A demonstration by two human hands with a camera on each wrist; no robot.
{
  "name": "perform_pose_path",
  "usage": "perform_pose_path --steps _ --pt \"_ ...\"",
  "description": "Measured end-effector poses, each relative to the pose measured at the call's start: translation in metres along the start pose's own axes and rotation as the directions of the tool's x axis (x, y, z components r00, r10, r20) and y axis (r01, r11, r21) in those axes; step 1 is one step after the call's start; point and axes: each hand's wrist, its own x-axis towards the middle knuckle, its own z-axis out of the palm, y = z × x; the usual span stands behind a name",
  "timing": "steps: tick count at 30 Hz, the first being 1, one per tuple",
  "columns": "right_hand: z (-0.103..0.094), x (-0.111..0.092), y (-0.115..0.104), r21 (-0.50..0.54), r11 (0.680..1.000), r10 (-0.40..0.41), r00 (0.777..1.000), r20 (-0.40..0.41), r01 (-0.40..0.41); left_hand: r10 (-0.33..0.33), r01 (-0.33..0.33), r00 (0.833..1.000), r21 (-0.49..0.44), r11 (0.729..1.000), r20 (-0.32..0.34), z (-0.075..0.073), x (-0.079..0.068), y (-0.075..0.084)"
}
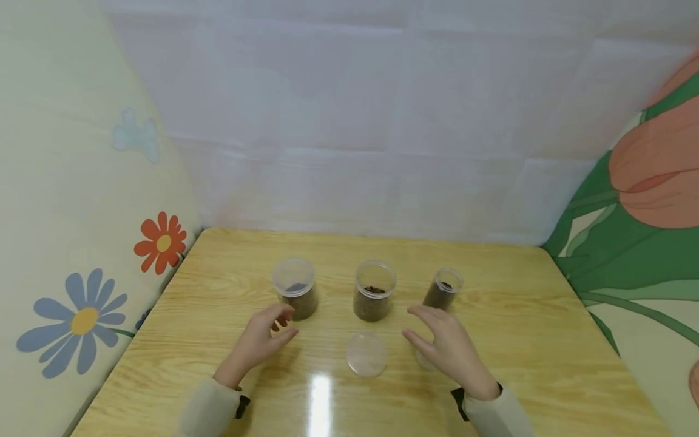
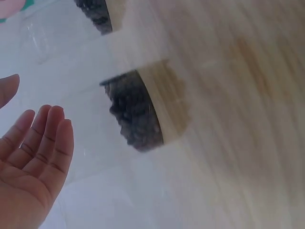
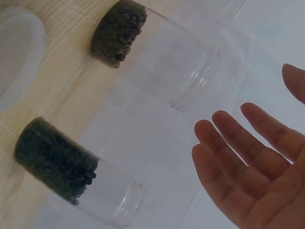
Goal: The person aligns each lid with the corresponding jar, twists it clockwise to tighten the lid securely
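Note:
Three uncapped clear jars, partly filled with small dark pieces like beans or seeds, stand in a row across the table: a wide left jar [image 1: 303, 301], a middle jar [image 1: 372, 305] and a narrower right jar [image 1: 438, 296]. My left hand [image 1: 262, 335] hovers beside the left jar, empty, fingers loosely bent and thumb apart. Just in front of the narrow jar is my right hand [image 1: 450, 347], also empty, its fingers spread from the thumb. The right wrist view shows the dark contents of the narrow jar [image 3: 57, 160] beyond relaxed fingertips.
A round clear lid [image 1: 366, 354] lies flat in front of the middle jar. Another clear lid [image 1: 424, 361] is mostly hidden beneath my right hand. The wooden table [image 1: 218, 285] ends at a white cloth backdrop [image 1: 338, 121], with flower-printed cloth on both sides.

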Motion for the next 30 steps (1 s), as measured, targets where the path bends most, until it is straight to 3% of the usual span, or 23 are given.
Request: perform_pose_path --steps 8,17,25,30 --pt "0.003 -0.007 0.002 0.008 1.000 0.003 1.000 -0.013 -0.003 0.032 -0.030 0.999 -0.048 0.998 0.033 0.016 0.004 0.008" --pt "0.004 -0.011 0.005 0.017 1.000 0.023 1.000 -0.002 -0.023 0.046 -0.041 0.998 -0.106 0.994 0.043 0.029 0.019 0.011" --pt "0.004 -0.013 0.005 0.014 0.999 0.048 0.999 0.009 -0.048 -0.031 0.066 0.985 -0.207 0.976 0.168 0.041 0.037 0.011" --pt "0.004 -0.015 0.006 0.008 0.999 0.052 0.999 -0.001 -0.052 -0.045 0.079 0.984 -0.195 0.978 0.174 0.048 0.052 0.016"
